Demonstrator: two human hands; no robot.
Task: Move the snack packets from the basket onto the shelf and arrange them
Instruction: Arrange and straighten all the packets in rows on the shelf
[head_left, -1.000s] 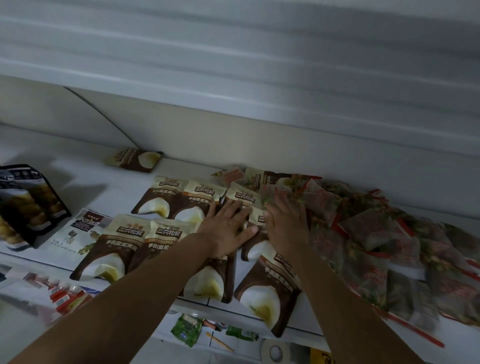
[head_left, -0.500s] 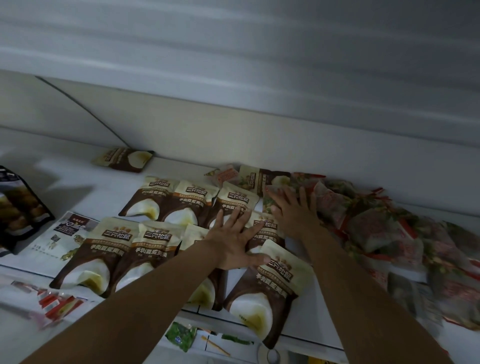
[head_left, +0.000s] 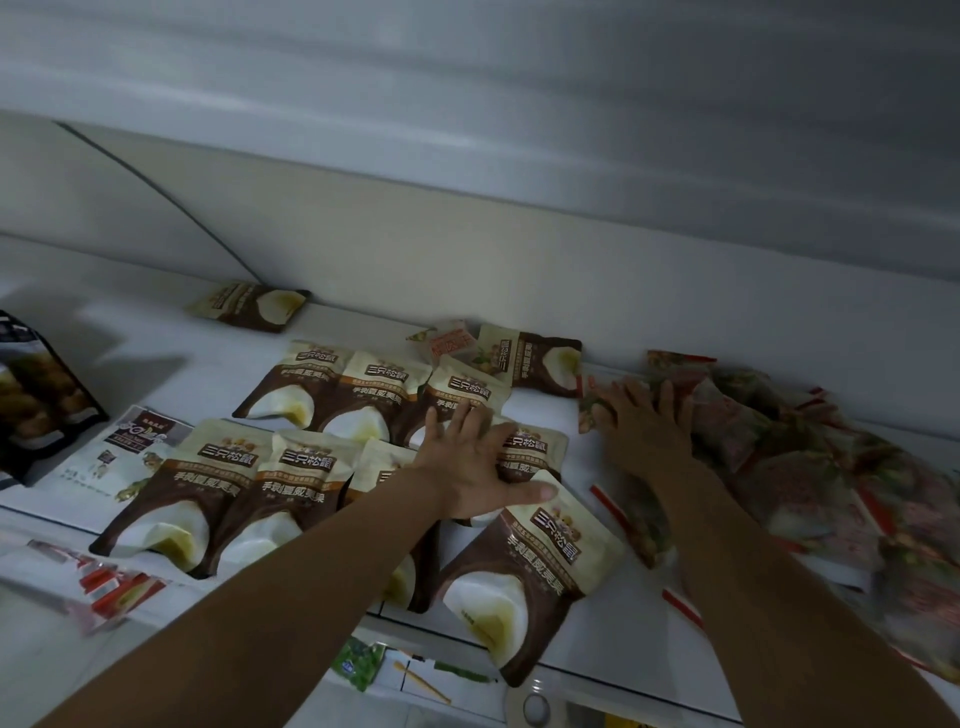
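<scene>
Now presses the left grip (head_left: 467, 467) flat, fingers spread and released, onto the brown-and-cream pouches (head_left: 311, 467) lying in two overlapping rows on the white shelf (head_left: 156, 338). Rests the right grip (head_left: 644, 431) palm down, also unclenched, on the left edge of the heap of clear red-trimmed packets (head_left: 831, 467); grasps nothing with either. Finds the tilted front pouch (head_left: 524, 571) just under the left thumb, nearer the left grip, with its long axis slanting toward the shelf's front edge and its lower corner hanging past it. Probably calls for turning that pouch square with its row and sliding it back. Shows glossy, flat, soft pouches: cream tops with dark lettering, a pale nut pictured below. Shows no basket.
</scene>
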